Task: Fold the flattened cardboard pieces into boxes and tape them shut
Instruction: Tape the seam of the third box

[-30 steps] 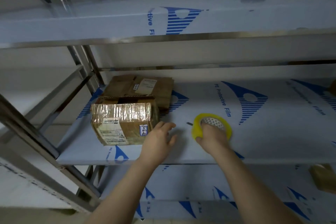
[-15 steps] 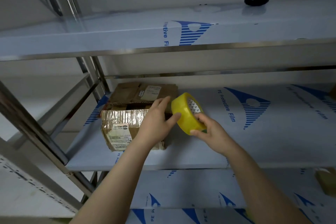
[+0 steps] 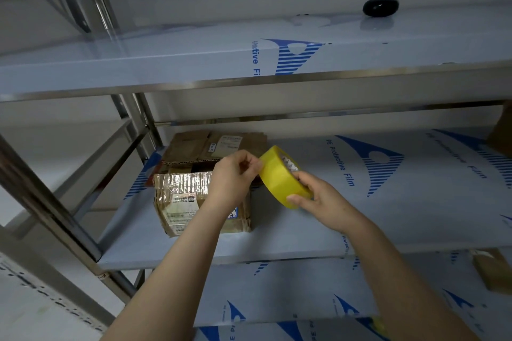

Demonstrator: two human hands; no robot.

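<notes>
The right hand (image 3: 324,199) holds the yellow tape roll (image 3: 279,177) up off the shelf (image 3: 415,216), with its fingers curled round the rim. The left hand (image 3: 232,183) pinches the roll's top edge, fingers pressed together. A taped box (image 3: 180,199) sits just under the left fingers. Flat cardboard (image 3: 194,147) lies behind them.

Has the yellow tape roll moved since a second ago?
Yes. The tape roll was flat on the middle shelf; now the right hand holds it lifted off, tilted on edge, closer to the taped box.
</notes>
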